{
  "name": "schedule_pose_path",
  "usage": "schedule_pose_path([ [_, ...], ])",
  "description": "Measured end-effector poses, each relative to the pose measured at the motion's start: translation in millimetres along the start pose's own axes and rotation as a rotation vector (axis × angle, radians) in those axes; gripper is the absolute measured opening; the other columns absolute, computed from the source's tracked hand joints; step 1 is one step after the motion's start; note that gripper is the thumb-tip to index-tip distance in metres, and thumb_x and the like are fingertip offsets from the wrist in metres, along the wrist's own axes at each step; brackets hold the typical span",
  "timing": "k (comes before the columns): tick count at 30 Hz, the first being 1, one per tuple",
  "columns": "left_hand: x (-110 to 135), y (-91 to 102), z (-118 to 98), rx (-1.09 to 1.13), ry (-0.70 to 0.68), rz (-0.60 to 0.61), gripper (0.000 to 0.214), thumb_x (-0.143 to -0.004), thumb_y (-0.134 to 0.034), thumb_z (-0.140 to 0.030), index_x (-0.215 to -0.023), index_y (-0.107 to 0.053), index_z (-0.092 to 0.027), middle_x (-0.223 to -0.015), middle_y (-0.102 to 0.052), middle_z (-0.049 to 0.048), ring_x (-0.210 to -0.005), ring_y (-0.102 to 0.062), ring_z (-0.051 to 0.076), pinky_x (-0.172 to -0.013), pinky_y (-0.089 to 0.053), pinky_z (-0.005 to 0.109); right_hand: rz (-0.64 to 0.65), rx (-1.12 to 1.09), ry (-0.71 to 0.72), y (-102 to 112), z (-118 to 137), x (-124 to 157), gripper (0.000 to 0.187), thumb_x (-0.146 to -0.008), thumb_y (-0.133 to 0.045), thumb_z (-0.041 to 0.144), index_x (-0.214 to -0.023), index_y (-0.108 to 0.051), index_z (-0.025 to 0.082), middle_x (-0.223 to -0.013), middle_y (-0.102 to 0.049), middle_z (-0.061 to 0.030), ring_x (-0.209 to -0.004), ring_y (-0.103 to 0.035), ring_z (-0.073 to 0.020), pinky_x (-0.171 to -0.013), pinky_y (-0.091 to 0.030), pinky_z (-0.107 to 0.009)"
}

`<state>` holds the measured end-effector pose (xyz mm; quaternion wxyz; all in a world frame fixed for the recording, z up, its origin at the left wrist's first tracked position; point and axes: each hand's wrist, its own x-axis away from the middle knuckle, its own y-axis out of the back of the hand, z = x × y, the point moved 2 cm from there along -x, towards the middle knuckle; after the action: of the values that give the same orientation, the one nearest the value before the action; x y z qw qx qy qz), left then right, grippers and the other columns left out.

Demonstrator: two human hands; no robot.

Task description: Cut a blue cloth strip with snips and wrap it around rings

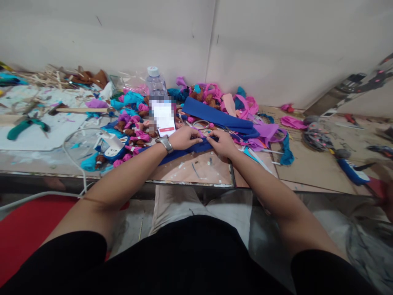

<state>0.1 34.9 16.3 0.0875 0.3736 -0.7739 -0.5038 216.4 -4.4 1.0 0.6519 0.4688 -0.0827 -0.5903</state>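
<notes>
A dark blue fabric strip (181, 155) lies along the front part of the bench, and both my hands pinch its upper edge. My left hand (184, 138), with a watch (167, 144) on the wrist, has thumb and fingers closed on the cloth. Just to the right, my right hand (223, 143) grips the same strip, its fingertips close to the left ones. Beyond them lies a wider folded blue cloth (217, 116). A lit phone (166, 119) leans behind my left hand. Small pink, brown and blue fabric bundles (135, 129) surround it.
A white plug and cable sit on a blue-and-white power strip (115, 151) at left. Further left are green-handled pliers (26, 127) and a hammer (82, 110). A plastic bottle (156, 84) stands behind the phone. Purple fabric scraps (268, 133) and cardboard (310, 164) lie at right.
</notes>
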Motion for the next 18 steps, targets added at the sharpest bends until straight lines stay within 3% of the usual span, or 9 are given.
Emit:
schedule_pose_path([
  [10,1.6,0.2,-4.0,0.023,-0.004,0.038,0.033,-0.097,-0.058,-0.042,-0.092,-0.077,-0.015,-0.081,-0.075,0.0052,-0.072,-0.061,0.018,-0.068,-0.038,0.030,0.045,0.005,0.122,0.1,4.1,2.0,0.020,-0.095,-0.068,0.037,-0.097,-0.080,0.021,-0.101,-0.082,-0.0076,-0.097,-0.072,-0.0279,-0.091,-0.051,-0.040],
  [18,2.2,-1.5,-1.0,0.038,-0.003,0.121,0.035,-0.095,-0.057,-0.043,-0.088,-0.078,-0.016,-0.075,-0.072,0.0037,-0.067,-0.058,0.018,-0.065,-0.037,0.031,0.050,-0.033,0.095,1.7,5.5,2.4,0.018,-0.091,-0.072,0.033,-0.097,-0.083,0.021,-0.099,-0.084,-0.0071,-0.095,-0.075,-0.0275,-0.090,-0.055,-0.041],
])
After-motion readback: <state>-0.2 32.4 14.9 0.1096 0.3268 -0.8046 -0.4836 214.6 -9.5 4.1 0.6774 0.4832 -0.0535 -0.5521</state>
